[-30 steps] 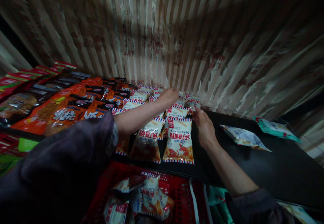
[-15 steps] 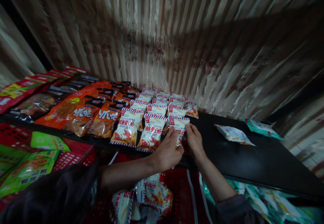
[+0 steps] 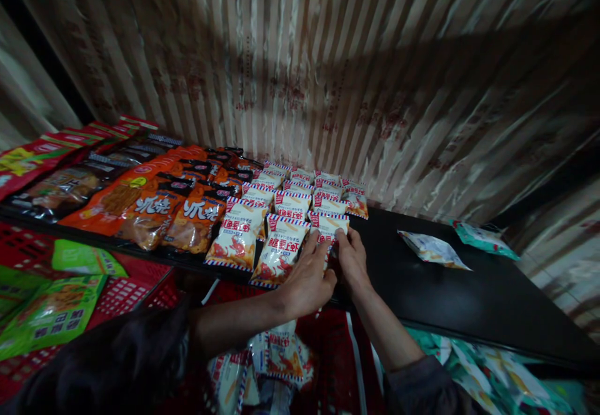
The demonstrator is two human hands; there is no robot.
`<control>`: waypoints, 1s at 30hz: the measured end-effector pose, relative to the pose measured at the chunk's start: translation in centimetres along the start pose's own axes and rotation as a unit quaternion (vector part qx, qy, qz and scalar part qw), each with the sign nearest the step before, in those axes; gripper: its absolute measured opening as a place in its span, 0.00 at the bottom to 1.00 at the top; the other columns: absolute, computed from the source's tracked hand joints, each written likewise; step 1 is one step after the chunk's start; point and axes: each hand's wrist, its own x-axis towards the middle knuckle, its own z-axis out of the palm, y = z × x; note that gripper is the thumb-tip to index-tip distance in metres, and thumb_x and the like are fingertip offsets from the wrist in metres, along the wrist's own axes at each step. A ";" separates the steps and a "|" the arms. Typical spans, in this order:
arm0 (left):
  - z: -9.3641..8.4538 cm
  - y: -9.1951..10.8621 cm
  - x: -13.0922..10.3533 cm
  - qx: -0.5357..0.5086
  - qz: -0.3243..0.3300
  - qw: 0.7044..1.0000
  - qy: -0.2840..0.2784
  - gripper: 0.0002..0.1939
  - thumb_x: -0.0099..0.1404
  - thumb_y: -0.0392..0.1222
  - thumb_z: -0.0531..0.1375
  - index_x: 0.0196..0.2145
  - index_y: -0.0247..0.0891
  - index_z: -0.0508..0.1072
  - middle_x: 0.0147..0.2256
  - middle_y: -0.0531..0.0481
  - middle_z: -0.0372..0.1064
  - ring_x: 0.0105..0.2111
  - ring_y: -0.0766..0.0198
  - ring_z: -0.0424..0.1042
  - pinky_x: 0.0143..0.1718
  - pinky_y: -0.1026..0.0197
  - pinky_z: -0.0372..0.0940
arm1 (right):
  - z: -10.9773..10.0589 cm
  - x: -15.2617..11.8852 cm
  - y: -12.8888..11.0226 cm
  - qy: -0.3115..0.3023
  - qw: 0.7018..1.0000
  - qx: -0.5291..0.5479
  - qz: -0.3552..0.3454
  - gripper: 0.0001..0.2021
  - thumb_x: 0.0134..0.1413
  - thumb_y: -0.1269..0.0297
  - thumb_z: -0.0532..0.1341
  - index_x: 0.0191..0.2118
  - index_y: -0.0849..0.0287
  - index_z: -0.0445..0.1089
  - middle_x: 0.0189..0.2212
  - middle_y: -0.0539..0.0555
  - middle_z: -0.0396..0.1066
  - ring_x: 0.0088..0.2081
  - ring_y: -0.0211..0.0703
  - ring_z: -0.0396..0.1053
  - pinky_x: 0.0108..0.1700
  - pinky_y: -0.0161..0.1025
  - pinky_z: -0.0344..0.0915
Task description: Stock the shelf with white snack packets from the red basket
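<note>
Both my hands grip a small white snack bag (image 3: 328,222) with a striped edge and red print, at the front right of the rows on the black shelf (image 3: 422,302). My left hand (image 3: 309,280) has its fingers on the bag's left side and lower front. On its right side, my right hand (image 3: 351,255) presses with thumb and fingers. The bag's lower part is hidden behind my hands. Just left lies a matching snack bag (image 3: 280,249), near my left fingers. Behind stand several more of the same bags (image 3: 291,204).
Orange snack packs (image 3: 150,212), dark packs (image 3: 65,187) and red packs (image 3: 28,159) fill the shelf's left. A loose white bag (image 3: 434,249) and a teal bag (image 3: 485,240) lie right. Below are red baskets (image 3: 126,293) holding green packs (image 3: 56,315) and white bags (image 3: 281,352).
My right hand has shifted slightly left and up, closer against the bag's right side. The bag between my hands sits slightly farther back.
</note>
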 end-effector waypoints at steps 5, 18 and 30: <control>0.5 -1.0 -1.3 0.014 0.057 0.998 0.022 0.29 0.63 0.32 0.52 0.62 0.30 0.59 0.70 0.37 0.37 0.69 0.54 0.36 0.68 0.49 0.46 | 0.0 -0.8 -0.8 0.022 0.999 0.000 0.038 0.27 0.52 0.43 0.56 0.51 0.56 0.68 0.47 0.58 0.75 0.47 0.52 0.73 0.49 0.46 0.67; 2.0 -2.2 -3.4 0.052 0.138 0.989 0.018 0.29 0.64 0.33 0.51 0.63 0.31 0.57 0.69 0.38 0.39 0.70 0.54 0.32 0.68 0.44 0.46 | 0.0 -1.5 -1.7 0.005 0.998 -0.067 0.009 0.33 0.53 0.41 0.53 0.58 0.57 0.62 0.55 0.61 0.70 0.54 0.54 0.69 0.55 0.49 0.62; 2.7 -2.0 -3.3 0.049 0.099 0.993 -0.033 0.34 0.64 0.33 0.52 0.66 0.23 0.52 0.69 0.31 0.35 0.69 0.49 0.34 0.69 0.45 0.43 | -0.2 -1.7 -1.0 0.003 0.998 -0.057 0.025 0.33 0.54 0.40 0.51 0.58 0.57 0.64 0.53 0.60 0.72 0.52 0.54 0.70 0.53 0.49 0.64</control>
